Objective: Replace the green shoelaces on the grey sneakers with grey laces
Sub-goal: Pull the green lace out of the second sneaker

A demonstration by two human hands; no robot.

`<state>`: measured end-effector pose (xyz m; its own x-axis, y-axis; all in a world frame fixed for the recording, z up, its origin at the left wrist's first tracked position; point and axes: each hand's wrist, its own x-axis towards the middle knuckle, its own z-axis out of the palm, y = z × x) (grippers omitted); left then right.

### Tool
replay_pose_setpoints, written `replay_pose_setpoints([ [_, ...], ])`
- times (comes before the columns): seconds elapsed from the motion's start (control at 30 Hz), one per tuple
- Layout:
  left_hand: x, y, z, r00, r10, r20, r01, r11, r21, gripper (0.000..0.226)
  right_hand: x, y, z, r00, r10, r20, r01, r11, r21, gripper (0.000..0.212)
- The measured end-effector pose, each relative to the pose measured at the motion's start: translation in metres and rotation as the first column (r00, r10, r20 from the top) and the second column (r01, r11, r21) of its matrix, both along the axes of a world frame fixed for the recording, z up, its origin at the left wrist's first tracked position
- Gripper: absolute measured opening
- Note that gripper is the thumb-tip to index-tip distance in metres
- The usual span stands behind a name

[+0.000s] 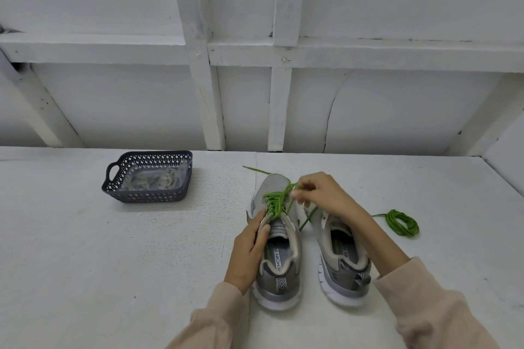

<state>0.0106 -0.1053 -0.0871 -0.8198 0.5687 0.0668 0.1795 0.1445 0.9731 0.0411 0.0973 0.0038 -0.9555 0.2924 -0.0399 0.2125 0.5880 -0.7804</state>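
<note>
Two grey sneakers stand side by side, toes pointing away from me. The left sneaker [279,252] still carries a green lace [276,201] through its eyelets, with loose ends trailing past the toe and down between the shoes. My left hand [249,246] grips that shoe's left side near the tongue. My right hand [320,195] reaches over the right sneaker [344,261] and pinches the green lace near the toe of the left one. A second green lace [402,222] lies coiled on the table to the right. The right sneaker's front is hidden by my forearm.
A dark perforated basket [147,177] sits at the back left and holds a clear bag of greyish laces [158,178]. The white table [113,263] ends at a white panelled wall behind.
</note>
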Motion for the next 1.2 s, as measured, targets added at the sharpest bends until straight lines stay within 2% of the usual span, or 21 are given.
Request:
replay_pose_setpoints([
  [0.07, 0.0, 0.0, 0.002, 1.0, -0.011, 0.004, 0.011, 1.0, 0.007, 0.033, 0.0, 0.003, 0.003, 0.989, -0.119, -0.089, 0.117, 0.993, -0.026, 0.018],
  [0.1, 0.001, 0.0, 0.003, 1.0, -0.013, -0.002, 0.013, 1.0, 0.008, 0.032, 0.001, 0.003, 0.005, 0.992, -0.107, -0.066, 0.104, 0.994, -0.042, 0.015],
  [0.2, 0.001, 0.0, 0.004, 1.0, -0.009, -0.009, 0.009, 1.0, 0.018, 0.031, 0.005, -0.005, -0.001, 0.98, 0.097, 0.172, -0.098, 0.995, -0.007, 0.033],
  [0.27, 0.001, 0.0, 0.005, 1.0, -0.007, -0.016, 0.007, 1.0, 0.023, 0.031, 0.005, -0.01, -0.006, 0.968, 0.125, 0.217, -0.138, 0.989, 0.044, 0.028],
  [0.37, 0.002, -0.001, 0.007, 1.0, -0.01, -0.014, 0.011, 1.0, 0.025, 0.03, 0.002, -0.011, -0.002, 0.998, -0.06, 0.027, 0.059, 0.998, 0.039, 0.015],
  [0.43, 0.002, -0.001, 0.007, 1.0, -0.011, -0.017, 0.011, 1.0, 0.029, 0.031, 0.001, -0.006, 0.002, 0.967, -0.218, -0.129, 0.215, 0.976, -0.041, 0.022],
  [0.5, 0.003, 0.0, 0.007, 1.0, -0.008, -0.018, 0.008, 0.999, 0.034, 0.031, 0.004, -0.004, 0.005, 0.984, -0.159, -0.081, 0.152, 0.985, -0.083, 0.026],
  [0.6, 0.003, 0.001, 0.008, 1.0, -0.002, -0.021, 0.003, 0.999, 0.042, 0.031, 0.007, -0.012, -0.001, 0.976, 0.127, 0.176, -0.128, 0.992, -0.007, 0.029],
  [0.63, 0.003, 0.0, 0.008, 1.0, -0.002, -0.023, 0.003, 0.999, 0.044, 0.031, 0.007, -0.014, -0.003, 0.972, 0.143, 0.188, -0.15, 0.989, 0.019, 0.027],
  [0.67, 0.003, 0.0, 0.008, 1.0, 0.0, -0.024, 0.001, 0.999, 0.044, 0.031, 0.006, -0.014, -0.004, 0.981, 0.119, 0.156, -0.123, 0.992, 0.02, 0.024],
  [0.73, 0.003, 0.0, 0.007, 1.0, 0.003, -0.02, -0.002, 0.999, 0.045, 0.031, 0.003, -0.011, 0.0, 0.999, -0.052, 0.009, 0.052, 0.998, 0.019, 0.026],
  [0.8, 0.003, 0.0, 0.007, 1.0, 0.005, -0.013, -0.004, 0.999, 0.043, 0.031, 0.002, -0.007, 0.001, 0.973, -0.2, -0.116, 0.199, 0.98, -0.023, 0.029],
  [0.87, 0.003, 0.001, 0.007, 1.0, 0.007, -0.016, -0.006, 0.999, 0.044, 0.031, 0.004, -0.005, 0.002, 0.99, -0.129, -0.063, 0.126, 0.991, -0.044, 0.028],
  [0.97, 0.003, 0.001, 0.007, 1.0, 0.012, -0.023, -0.011, 0.999, 0.048, 0.031, 0.004, -0.012, -0.009, 0.981, 0.095, 0.166, -0.096, 0.995, -0.007, 0.025],
  [1.03, 0.003, 0.001, 0.006, 1.0, 0.009, -0.02, -0.008, 0.999, 0.048, 0.032, 0.002, -0.012, -0.009, 0.994, 0.042, 0.098, -0.042, 0.999, -0.003, 0.021],
  [1.13, 0.003, 0.0, 0.005, 1.0, 0.012, -0.01, -0.012, 0.999, 0.049, 0.031, 0.0, -0.008, -0.001, 0.974, -0.197, -0.111, 0.193, 0.98, -0.048, 0.018],
  [1.2, 0.002, 0.001, 0.003, 1.0, 0.02, -0.001, -0.02, 0.999, 0.049, 0.032, 0.0, -0.003, 0.002, 0.989, -0.132, -0.06, 0.128, 0.989, -0.074, 0.02],
])
